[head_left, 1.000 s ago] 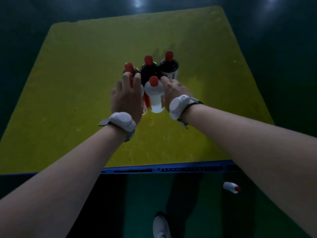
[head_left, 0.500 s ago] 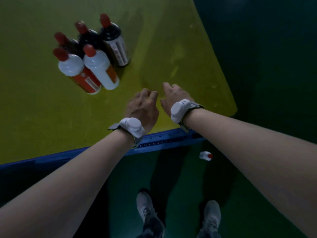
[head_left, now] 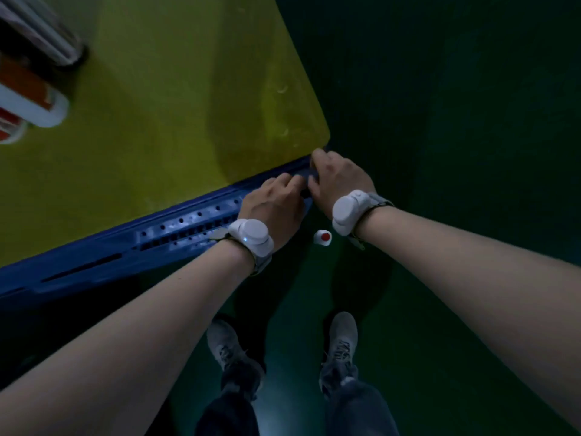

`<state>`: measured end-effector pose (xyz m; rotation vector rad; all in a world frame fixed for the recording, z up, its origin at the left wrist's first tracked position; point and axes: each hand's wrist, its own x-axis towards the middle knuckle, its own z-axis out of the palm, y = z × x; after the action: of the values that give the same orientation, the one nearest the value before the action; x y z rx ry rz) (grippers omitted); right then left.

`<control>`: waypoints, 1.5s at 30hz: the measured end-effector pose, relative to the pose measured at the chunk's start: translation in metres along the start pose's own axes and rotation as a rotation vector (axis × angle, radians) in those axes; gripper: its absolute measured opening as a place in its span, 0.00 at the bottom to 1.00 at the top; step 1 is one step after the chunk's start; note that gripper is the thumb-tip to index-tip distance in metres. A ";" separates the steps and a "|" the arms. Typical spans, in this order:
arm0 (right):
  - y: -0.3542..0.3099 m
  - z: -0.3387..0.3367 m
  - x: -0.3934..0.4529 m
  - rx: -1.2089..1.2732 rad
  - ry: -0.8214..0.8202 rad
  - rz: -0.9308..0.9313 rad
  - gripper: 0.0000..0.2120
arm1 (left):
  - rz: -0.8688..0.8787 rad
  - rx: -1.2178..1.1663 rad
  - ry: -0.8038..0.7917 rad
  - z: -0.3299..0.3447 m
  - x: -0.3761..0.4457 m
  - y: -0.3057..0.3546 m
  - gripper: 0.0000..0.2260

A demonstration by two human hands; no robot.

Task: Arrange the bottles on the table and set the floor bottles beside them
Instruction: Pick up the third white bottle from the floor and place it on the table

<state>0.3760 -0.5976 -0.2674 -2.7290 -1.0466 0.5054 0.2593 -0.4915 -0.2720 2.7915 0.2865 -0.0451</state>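
A small white bottle with a red cap (head_left: 322, 237) lies on the dark green floor just below the table's near right corner. My left hand (head_left: 273, 207) and my right hand (head_left: 338, 176) hover side by side over the blue front edge of the table (head_left: 103, 259); both hold nothing and their fingers are loosely curled and apart. The floor bottle shows between my two wrists. The group of bottles (head_left: 30, 86) on the yellow tabletop (head_left: 176, 99) is cut off at the upper left edge, blurred, with white bodies and orange-red labels.
My two feet in grey shoes (head_left: 231, 347) stand on the green floor near the table's front. Dark floor stretches to the right of the table corner. White bands sit on both wrists.
Both hands have let go of the grouped bottles and drawn back to the table's near right corner. My view has swung down and right, so the bottles slid to the upper left edge.
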 end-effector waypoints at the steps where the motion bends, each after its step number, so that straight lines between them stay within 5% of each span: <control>1: 0.015 0.007 -0.007 -0.005 -0.026 0.013 0.10 | -0.004 -0.006 -0.027 0.012 0.001 0.008 0.11; 18: 0.141 0.252 -0.040 -0.006 -0.395 0.209 0.12 | -0.251 -0.135 -0.397 0.289 -0.025 -0.025 0.11; 25: 0.158 0.330 0.000 -0.033 -0.533 0.204 0.35 | -0.238 -0.094 -0.391 0.366 -0.021 -0.071 0.15; 28: 0.161 0.344 0.014 0.013 -0.616 0.222 0.37 | -0.247 -0.070 -0.422 0.385 -0.021 -0.086 0.19; 34: 0.155 0.356 0.001 -0.060 -0.543 0.164 0.31 | -0.319 -0.128 -0.550 0.390 -0.040 -0.098 0.24; 38: 0.141 0.333 -0.017 -0.091 -0.563 0.156 0.37 | -0.298 -0.121 -0.507 0.350 -0.054 -0.096 0.23; 41: 0.123 0.295 -0.030 -0.084 -0.517 0.160 0.22 | -0.275 -0.103 -0.473 0.300 -0.060 -0.080 0.19; 45: 0.091 0.221 -0.041 -0.044 -0.512 0.148 0.17 | -0.246 -0.132 -0.445 0.215 -0.063 -0.057 0.17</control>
<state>0.3208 -0.6833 -0.4878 -2.7948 -0.9586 1.2686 0.1864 -0.5223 -0.4893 2.5125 0.4939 -0.6682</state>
